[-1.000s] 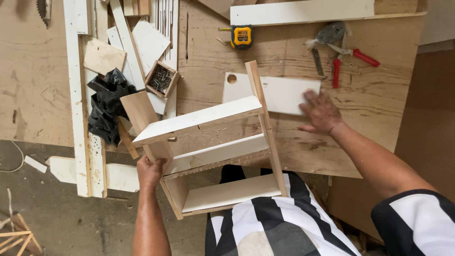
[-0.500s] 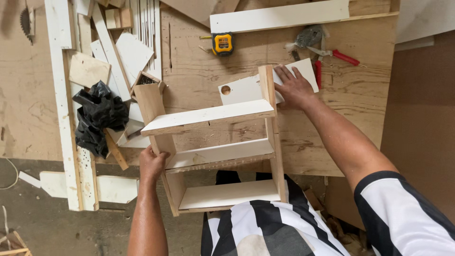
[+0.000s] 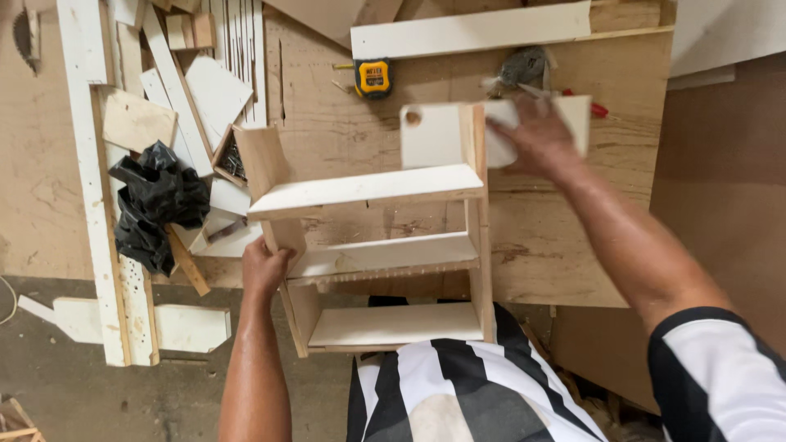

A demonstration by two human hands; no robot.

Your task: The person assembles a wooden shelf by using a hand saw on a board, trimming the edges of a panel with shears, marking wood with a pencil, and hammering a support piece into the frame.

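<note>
The left hand (image 3: 264,268) grips the side panel of a white three-shelf wooden rack (image 3: 377,245) on the plywood counter (image 3: 565,237); the right hand (image 3: 536,135), blurred, seems to close its fingers on a white board (image 3: 438,135) behind the rack's top.

Evenly lit by soft, diffuse light from overhead; faint shadows under the shelf boards (image 3: 366,193). No glare. Motion blur on the right hand (image 3: 536,135) and the white panel (image 3: 446,135). Slight wide-angle bending toward the edges.
</note>
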